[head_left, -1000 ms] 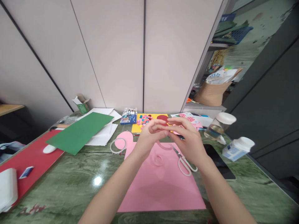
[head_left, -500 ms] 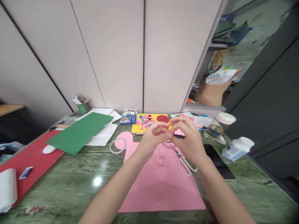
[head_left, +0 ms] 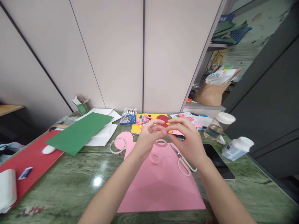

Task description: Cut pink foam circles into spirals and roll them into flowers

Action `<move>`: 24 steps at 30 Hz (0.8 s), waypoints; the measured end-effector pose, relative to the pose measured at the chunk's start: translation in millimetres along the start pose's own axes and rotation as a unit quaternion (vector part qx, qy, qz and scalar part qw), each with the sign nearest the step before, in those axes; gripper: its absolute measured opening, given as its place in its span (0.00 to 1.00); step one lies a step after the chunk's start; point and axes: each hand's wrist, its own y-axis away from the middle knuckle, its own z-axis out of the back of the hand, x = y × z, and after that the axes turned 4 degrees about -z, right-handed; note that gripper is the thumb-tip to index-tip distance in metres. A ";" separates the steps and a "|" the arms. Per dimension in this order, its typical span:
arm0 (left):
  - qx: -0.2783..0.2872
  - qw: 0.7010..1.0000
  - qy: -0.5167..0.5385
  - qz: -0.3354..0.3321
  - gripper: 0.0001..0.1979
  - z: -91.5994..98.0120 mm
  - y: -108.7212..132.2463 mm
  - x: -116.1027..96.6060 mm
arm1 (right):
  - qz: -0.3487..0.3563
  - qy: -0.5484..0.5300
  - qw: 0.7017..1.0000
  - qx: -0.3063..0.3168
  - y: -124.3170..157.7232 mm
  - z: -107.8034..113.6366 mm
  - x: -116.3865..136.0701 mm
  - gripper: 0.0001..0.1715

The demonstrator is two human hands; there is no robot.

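Note:
My left hand (head_left: 149,137) and my right hand (head_left: 184,137) meet above the sheet of pink paper (head_left: 161,193), fingertips pinched close together. A thin, pale pink curled strip (head_left: 154,158) seems to hang below the fingers in loops; its upper end is hidden by them, and its material I cannot make out. White-handled scissors (head_left: 184,165) lie partly open on the pink sheet, beneath my right hand. Left of my left hand are a pink paper circle (head_left: 125,137) and a white ring (head_left: 117,152), possibly a tape roll.
Behind my hands, small colored pompoms (head_left: 143,121) and a red circle (head_left: 163,118) sit on yellow paper. A black tablet (head_left: 219,163), a jar (head_left: 217,126) and a white bottle (head_left: 238,147) stand right. Green card (head_left: 80,132) and red card (head_left: 30,152) lie left.
Both hands have shifted slightly left, with their fingertips still together. Below them, the curled strip has swung left, uncovering the scissors' tips. The other things stay where they were.

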 end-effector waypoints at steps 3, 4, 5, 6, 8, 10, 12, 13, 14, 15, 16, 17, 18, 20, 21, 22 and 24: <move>0.007 1.000 -0.012 -0.003 0.15 -1.1 1.1 -1.6 | 0.000 -0.005 1.000 0.010 0.1 -1.8 0.4 0.08; 0.008 1.000 -0.017 -0.002 0.15 -1.7 1.6 -2.4 | -0.001 -0.006 1.000 0.014 0.1 -2.4 0.5 0.09; 0.007 1.000 -0.023 0.000 0.15 -2.4 2.1 -3.1 | 0.000 -0.007 1.000 0.020 0.2 -2.9 0.7 0.10; 0.006 1.000 -0.028 0.002 0.16 -3.0 2.6 -3.9 | 0.001 -0.007 1.000 0.025 0.3 -3.4 0.8 0.12; 0.001 0.999 -0.034 0.001 0.16 -4.2 3.2 -5.0 | 0.005 -0.005 0.999 0.033 0.8 -4.3 0.7 0.14; -0.004 0.999 -0.037 -0.003 0.17 -5.1 3.4 -5.7 | 0.007 0.003 1.000 0.026 1.7 -5.3 0.2 0.14; -0.008 0.999 -0.038 -0.006 0.16 -5.6 3.6 -5.9 | 0.006 0.014 1.000 0.001 2.6 -6.3 -0.6 0.12; -0.009 0.999 -0.039 -0.006 0.16 -5.8 3.6 -5.9 | 0.005 0.019 1.000 -0.013 2.8 -6.8 -1.0 0.11; -0.010 0.999 -0.040 -0.005 0.15 -5.9 3.7 -5.8 | 0.004 0.023 0.999 -0.025 2.9 -7.3 -1.3 0.10; -0.010 0.999 -0.040 -0.005 0.15 -6.0 3.7 -5.7 | 0.005 0.026 0.999 -0.035 2.8 -7.7 -1.7 0.09; -0.009 0.999 -0.040 -0.003 0.15 -6.1 3.8 -5.4 | 0.005 0.028 0.999 -0.043 2.5 -8.0 -1.9 0.08; -0.008 0.999 -0.039 -0.002 0.15 -6.1 3.9 -5.1 | 0.004 0.029 0.998 -0.048 2.2 -8.2 -2.1 0.07; -0.007 0.999 -0.037 -0.001 0.15 -6.2 4.0 -4.7 | 0.003 0.030 0.998 -0.052 1.8 -8.2 -2.3 0.06; -0.003 0.999 -0.034 0.003 0.15 -6.5 4.3 -4.0 | -0.001 0.030 0.998 -0.055 1.4 -7.9 -2.4 0.05; 0.001 0.999 -0.033 0.006 0.15 -6.7 4.4 -3.7 | -0.004 0.030 0.998 -0.055 1.3 -7.6 -2.4 0.05; 0.005 0.999 -0.032 0.011 0.15 -7.0 4.6 -3.4 | -0.009 0.029 0.998 -0.056 1.3 -7.3 -2.3 0.05; 0.013 0.999 -0.031 0.020 0.16 -7.5 5.0 -3.1 | -0.019 0.027 0.998 -0.055 1.4 -6.8 -2.1 0.06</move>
